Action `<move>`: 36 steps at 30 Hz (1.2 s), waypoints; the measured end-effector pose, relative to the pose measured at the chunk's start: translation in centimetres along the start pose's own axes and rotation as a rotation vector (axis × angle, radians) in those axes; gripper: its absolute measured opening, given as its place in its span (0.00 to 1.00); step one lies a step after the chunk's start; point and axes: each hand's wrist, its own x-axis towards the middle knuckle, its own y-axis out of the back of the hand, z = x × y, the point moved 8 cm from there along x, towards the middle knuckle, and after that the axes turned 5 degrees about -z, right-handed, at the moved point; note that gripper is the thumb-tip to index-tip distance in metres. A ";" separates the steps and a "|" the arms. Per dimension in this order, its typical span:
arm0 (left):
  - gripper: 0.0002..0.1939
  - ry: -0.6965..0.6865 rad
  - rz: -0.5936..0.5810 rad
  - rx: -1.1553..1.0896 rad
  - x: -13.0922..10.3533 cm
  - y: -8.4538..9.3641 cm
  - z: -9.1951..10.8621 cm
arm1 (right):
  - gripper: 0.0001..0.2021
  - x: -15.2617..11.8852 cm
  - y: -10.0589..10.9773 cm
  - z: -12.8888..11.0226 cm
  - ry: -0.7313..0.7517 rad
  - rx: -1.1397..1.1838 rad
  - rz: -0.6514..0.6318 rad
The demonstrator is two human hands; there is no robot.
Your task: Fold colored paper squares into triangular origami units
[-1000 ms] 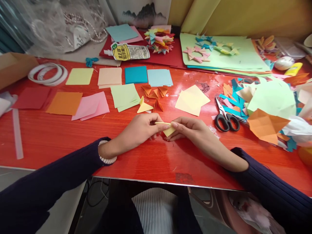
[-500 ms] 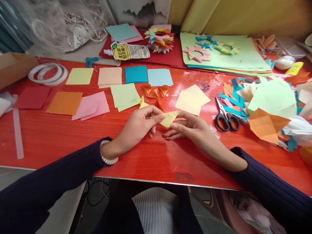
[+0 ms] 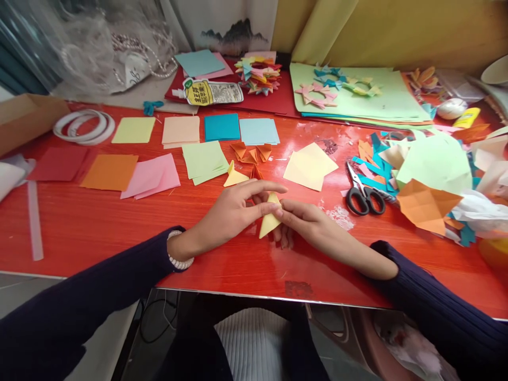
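A small piece of folded yellow paper [image 3: 269, 224] is pinched between both hands, just above the red table [image 3: 238, 264]. My left hand [image 3: 234, 207] grips it with the thumb on top, the index finger reaching out over it. From the other side, my right hand [image 3: 305, 218] closes thumb and fingers on its right edge; some fingertips are hidden beneath. Just beyond the left hand lies another folded yellow piece [image 3: 235, 175]. Beside that sit several folded orange pieces [image 3: 250, 155]. Pale yellow square sheets [image 3: 310, 166] lie beyond the right hand.
Black-handled scissors [image 3: 363, 197] lie at the right, by a heap of paper scraps [image 3: 432, 159]. Stacks of coloured squares, including orange [image 3: 108, 172] and pink [image 3: 153, 176], spread leftward. Behind are a tape roll [image 3: 84, 127], a pouch [image 3: 213, 92] and paper star rings [image 3: 316, 96].
The yellow paper has been turned so a point faces down toward me, and both hands have come closer together around it. The view has shifted slightly.
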 end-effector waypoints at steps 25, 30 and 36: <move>0.06 -0.141 0.036 0.409 0.0 0.6 1.0 | 0.12 -0.2 2.3 -0.7 0.169 -0.175 0.273; 0.08 -0.130 0.055 0.441 -0.1 0.5 1.0 | 0.11 -0.3 2.5 -1.0 0.150 -0.295 0.302; 0.08 -0.104 0.016 0.376 0.0 0.2 0.6 | 0.09 -0.1 2.5 -0.7 0.143 -0.284 0.291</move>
